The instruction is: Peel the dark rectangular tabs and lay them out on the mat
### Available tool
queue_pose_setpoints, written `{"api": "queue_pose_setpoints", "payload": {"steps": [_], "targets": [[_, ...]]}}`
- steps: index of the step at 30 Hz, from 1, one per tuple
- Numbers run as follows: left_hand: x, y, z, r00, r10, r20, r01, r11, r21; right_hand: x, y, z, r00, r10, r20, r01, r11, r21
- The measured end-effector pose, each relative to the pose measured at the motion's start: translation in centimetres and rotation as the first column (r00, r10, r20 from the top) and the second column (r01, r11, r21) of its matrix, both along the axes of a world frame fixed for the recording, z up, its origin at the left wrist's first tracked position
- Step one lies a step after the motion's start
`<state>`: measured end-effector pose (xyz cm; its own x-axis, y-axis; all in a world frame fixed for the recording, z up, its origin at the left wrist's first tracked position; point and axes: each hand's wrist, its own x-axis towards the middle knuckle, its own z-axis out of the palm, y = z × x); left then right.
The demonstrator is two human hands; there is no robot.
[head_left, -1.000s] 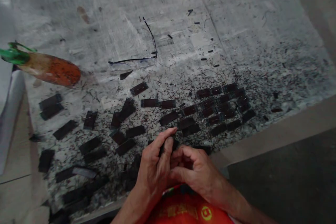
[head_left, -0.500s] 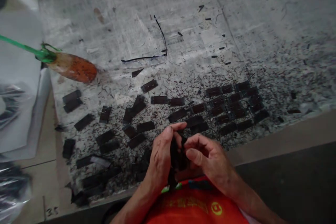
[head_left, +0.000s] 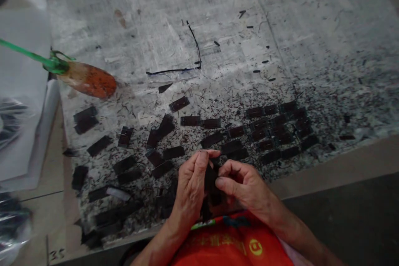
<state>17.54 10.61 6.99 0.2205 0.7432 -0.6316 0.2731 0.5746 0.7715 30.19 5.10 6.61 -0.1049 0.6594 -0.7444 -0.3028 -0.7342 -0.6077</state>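
Observation:
My left hand (head_left: 192, 185) is closed at the table's near edge, thumb up, around a piece of black, sheet-like material (head_left: 210, 178). From the other side, my right hand (head_left: 245, 179) pinches the same piece between thumb and fingertips. Its exact kind is too dark to make out, and part of it is hidden by the fingers. Just beyond the hands lie small dark rectangular pieces (head_left: 231, 146), some overlapping. More of them form a tight cluster (head_left: 282, 131) on the right. Others are scattered on the left, such as one dark rectangle (head_left: 173, 152).
The whitish tabletop (head_left: 149, 20) is strewn with fine black scraps. A bottle with orange contents (head_left: 93, 80) and a green spout lies at left. A thin black L-shaped item (head_left: 197, 45), resembling eyeglasses, rests farther back. Clear plastic (head_left: 14, 224) and white sheets (head_left: 23, 50) are at far left.
Both hands stay together on the black piece, the right fingertips shifting slightly along it. More of its flat surface now shows between the hands. The whole view has moved a little.

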Motion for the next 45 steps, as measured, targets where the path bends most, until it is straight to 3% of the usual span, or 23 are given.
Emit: {"api": "queue_pose_setpoints", "payload": {"steps": [7, 12, 14, 18, 23, 28, 33, 45], "targets": [[-0.3, 0.5, -0.4, 0.994, -0.086, -0.066, 0.092, 0.991, 0.101, 1.0, 0.2, -0.3, 0.982, -0.021, 0.188, 0.016, 1.0, 0.025], [-1.0, 0.6, -0.9, 0.961, -0.189, -0.201, 0.244, 0.92, 0.305, 3.4, 0.3, -0.7, 0.862, -0.033, 0.505, -0.014, 0.996, 0.088], [-1.1, 0.4, -1.3, 0.932, -0.26, -0.252, 0.345, 0.846, 0.407, 4.5, 0.5, -0.7, 0.798, -0.016, 0.603, -0.065, 0.992, 0.111], [-0.6, 0.0, -2.2, 0.821, -0.429, -0.376, 0.57, 0.625, 0.533, 5.7, 1.3, -0.4, 0.686, 0.033, 0.727, -0.193, 0.971, 0.139], [0.1, -0.2, -3.0, 0.628, -0.493, -0.603, 0.779, 0.395, 0.488, 6.0, 2.3, -0.2, 0.585, 0.048, 0.809, -0.307, 0.937, 0.167], [0.3, -0.2, -3.4, 0.502, -0.507, -0.7, 0.864, 0.26, 0.431, 6.2, 3.1, -0.4, 0.517, 0.027, 0.856, -0.361, 0.913, 0.19], [0.4, -0.2, -3.7, 0.449, -0.516, -0.729, 0.892, 0.215, 0.397, 6.3, 3.6, -0.6, 0.471, 0.017, 0.882, -0.417, 0.885, 0.206], [1.0, 0.3, -3.3, 0.405, -0.522, -0.751, 0.914, 0.226, 0.337, 6.3, 3.8, -0.9, 0.443, 0.017, 0.897, -0.426, 0.884, 0.193]]}}
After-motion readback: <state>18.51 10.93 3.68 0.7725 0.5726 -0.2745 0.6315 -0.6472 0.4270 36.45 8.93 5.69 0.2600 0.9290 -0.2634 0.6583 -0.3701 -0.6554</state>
